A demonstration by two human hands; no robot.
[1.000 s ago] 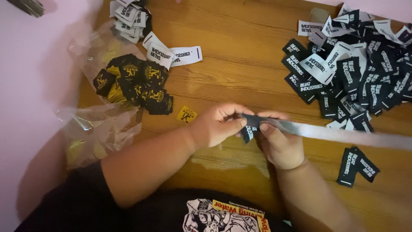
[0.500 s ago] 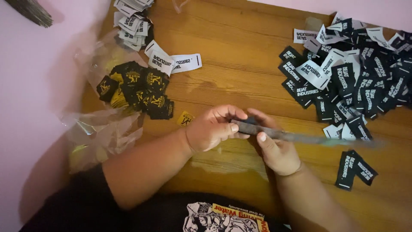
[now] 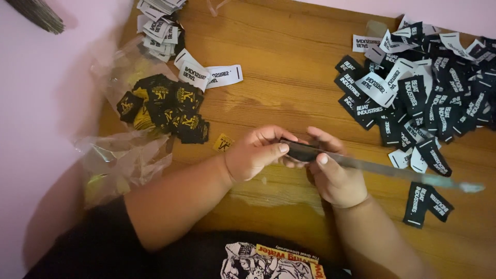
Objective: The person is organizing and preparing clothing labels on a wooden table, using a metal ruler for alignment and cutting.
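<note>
My left hand (image 3: 258, 155) and my right hand (image 3: 335, 175) meet over the middle of the wooden table (image 3: 289, 67). Together they pinch a small black fabric label (image 3: 302, 151) against the near end of a long flat metal ruler (image 3: 392, 170). The ruler runs out to the right, low over the table, and its far end is blurred. My left thumb presses on the label's left end, my right thumb on the ruler just past it.
A big heap of black and white labels (image 3: 423, 98) covers the right side. Two loose black labels (image 3: 426, 204) lie near the ruler's tip. Black-and-yellow labels (image 3: 165, 108) sit on a clear plastic bag (image 3: 119, 160) at left. More white labels (image 3: 160, 26) lie at the back left.
Both hands have stayed together on the label and ruler. The label now lies flatter along the ruler's end, and the ruler has tilted a little lower at its right end.
</note>
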